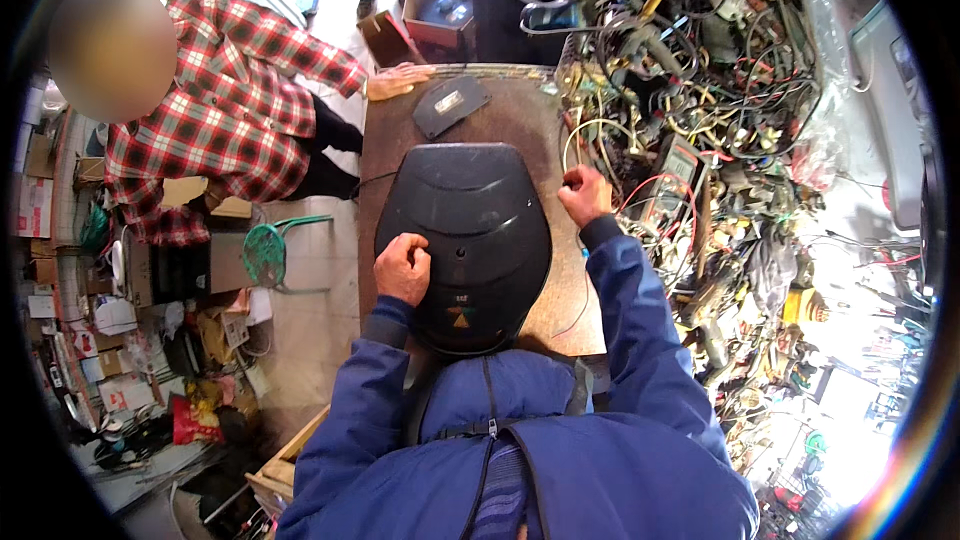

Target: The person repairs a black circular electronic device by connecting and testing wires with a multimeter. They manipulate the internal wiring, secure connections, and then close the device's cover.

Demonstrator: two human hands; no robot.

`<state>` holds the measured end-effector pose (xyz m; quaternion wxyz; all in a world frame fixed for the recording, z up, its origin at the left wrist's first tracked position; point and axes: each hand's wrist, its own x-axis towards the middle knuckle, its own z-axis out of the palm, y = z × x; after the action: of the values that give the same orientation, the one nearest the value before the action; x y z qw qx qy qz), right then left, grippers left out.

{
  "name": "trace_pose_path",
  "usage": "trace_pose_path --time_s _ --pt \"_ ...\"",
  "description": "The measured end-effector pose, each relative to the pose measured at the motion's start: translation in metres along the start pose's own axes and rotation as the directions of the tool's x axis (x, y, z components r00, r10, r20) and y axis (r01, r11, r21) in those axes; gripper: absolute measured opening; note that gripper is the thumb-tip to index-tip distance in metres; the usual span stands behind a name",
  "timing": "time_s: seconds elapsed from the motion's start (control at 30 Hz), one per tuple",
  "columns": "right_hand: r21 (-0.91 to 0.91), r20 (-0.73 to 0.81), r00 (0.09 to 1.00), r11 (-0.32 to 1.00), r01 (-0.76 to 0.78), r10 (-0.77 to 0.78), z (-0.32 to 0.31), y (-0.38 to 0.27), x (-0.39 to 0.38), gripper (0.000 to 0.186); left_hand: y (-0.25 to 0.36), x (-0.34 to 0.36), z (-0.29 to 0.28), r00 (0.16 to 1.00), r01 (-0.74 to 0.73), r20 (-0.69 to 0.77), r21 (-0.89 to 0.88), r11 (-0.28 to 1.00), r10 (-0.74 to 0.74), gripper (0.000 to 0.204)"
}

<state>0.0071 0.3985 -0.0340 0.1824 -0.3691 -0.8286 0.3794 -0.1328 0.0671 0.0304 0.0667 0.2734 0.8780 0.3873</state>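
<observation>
A large black plastic housing (468,210) with curved ridges and a small hole lies on the worn brown table in front of me. Against its left side rests my left hand (403,270), fingers curled closed; whatever they may hold is hidden. My right hand (585,196) is closed above the table's right edge, apart from the housing and beside thin wires. I cannot make out what is in its fingers. Farther back on the table lies a flat dark cover plate (452,107) with a pale label.
A person in a red checked shirt (245,90) stands at the left, one hand (398,81) on the table's far corner. A tangled heap of cables (690,80) borders the right side, with a multimeter (676,165) on it. A green stool (265,255) stands left.
</observation>
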Motion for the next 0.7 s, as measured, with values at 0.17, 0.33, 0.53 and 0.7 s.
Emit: trace_pose_path --time_s 0.17,0.33,0.53,0.7 --pt "-0.235 0.092 0.98 0.952 0.195 -0.178 0.031 0.034 0.028 0.019 0.004 0.004 0.005 0.998 0.048 0.032 -0.021 0.999 -0.047 0.009" --pt "-0.212 0.1 0.918 0.893 0.398 -0.385 0.04 0.031 0.065 0.024 0.004 0.003 0.006 0.99 0.133 0.039 -0.015 0.991 -0.132 0.006" --pt "-0.389 0.292 0.917 0.842 0.373 -0.271 0.042 0.034 0.096 0.022 0.009 0.005 0.011 0.992 0.125 0.03 -0.034 0.992 -0.123 0.006" --pt "-0.171 -0.058 0.93 0.921 0.349 -0.363 0.011 0.023 0.045 0.037 0.007 0.004 0.006 0.994 0.095 0.051 -0.021 0.995 -0.094 0.007"
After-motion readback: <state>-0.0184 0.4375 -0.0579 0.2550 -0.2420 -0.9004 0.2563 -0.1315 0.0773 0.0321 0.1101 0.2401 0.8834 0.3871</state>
